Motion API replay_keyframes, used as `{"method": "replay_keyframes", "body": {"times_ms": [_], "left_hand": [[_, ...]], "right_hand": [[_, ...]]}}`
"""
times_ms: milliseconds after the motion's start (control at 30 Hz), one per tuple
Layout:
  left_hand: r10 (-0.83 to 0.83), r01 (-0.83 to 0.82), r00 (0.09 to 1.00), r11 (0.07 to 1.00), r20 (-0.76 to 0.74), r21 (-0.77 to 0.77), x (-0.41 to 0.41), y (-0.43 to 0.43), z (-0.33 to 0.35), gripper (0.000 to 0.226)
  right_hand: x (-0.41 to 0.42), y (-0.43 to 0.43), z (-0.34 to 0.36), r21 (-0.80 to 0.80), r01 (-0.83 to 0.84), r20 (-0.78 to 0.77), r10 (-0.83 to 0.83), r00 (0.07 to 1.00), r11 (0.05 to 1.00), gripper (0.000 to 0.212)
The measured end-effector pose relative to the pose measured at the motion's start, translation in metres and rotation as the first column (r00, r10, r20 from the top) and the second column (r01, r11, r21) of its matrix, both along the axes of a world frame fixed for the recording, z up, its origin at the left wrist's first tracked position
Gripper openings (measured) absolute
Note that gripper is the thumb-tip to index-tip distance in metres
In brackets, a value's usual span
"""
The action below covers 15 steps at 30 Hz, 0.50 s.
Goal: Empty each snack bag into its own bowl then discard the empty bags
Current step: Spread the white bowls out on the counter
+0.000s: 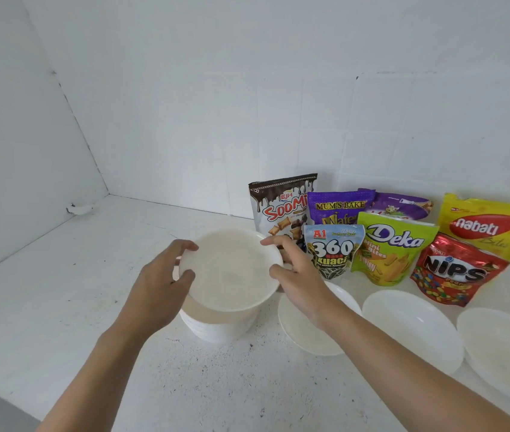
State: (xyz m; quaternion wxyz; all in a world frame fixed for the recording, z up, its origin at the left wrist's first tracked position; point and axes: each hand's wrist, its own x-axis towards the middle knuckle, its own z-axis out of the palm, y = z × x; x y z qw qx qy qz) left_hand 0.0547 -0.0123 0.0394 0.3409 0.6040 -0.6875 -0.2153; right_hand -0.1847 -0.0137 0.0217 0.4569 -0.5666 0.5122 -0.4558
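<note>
White countertop (60, 275): matte, speckled with small dark marks and scuffs, filling the view from 6 to 9 o'clock. Left wall (13, 120): white, plain, meeting the counter along a slanting line at 9 o'clock. Back wall (278, 104): white square tiles with faint grout lines, spanning 11 to 3 o'clock. Corner seam (79, 126): dark, chipped in places, at 10 o'clock. Light: soft, even, diffuse, with faint shadows only.
</note>
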Motion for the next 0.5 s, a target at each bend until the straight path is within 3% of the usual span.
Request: {"method": "replay_keyframes", "body": {"times_ms": [67,167,333,500], "left_hand": [[-0.038,0.047,0.98,0.998,-0.197,0.04,-0.009,0.013,0.009,0.04],[-0.072,0.101,0.941,0.992,-0.332,0.071,-0.024,0.033,0.009,0.044],[-0.053,0.138,0.916,0.973,-0.398,0.186,-0.041,0.058,-0.01,0.044],[-0.055,0.19,0.903,0.94,-0.426,0.282,-0.055,0.082,-0.027,0.044]], "right_hand": [[-0.011,0.012,0.006,0.017,-0.027,0.033,0.026,0.999,0.999,0.054],[-0.027,0.028,0.01,0.039,-0.037,-0.033,0.039,0.999,0.999,0.057],[-0.052,0.052,-0.002,0.065,-0.015,-0.161,0.026,0.987,0.998,0.039],[-0.074,0.075,-0.024,0.107,-0.033,-0.23,0.057,0.972,0.994,0.037]]}}
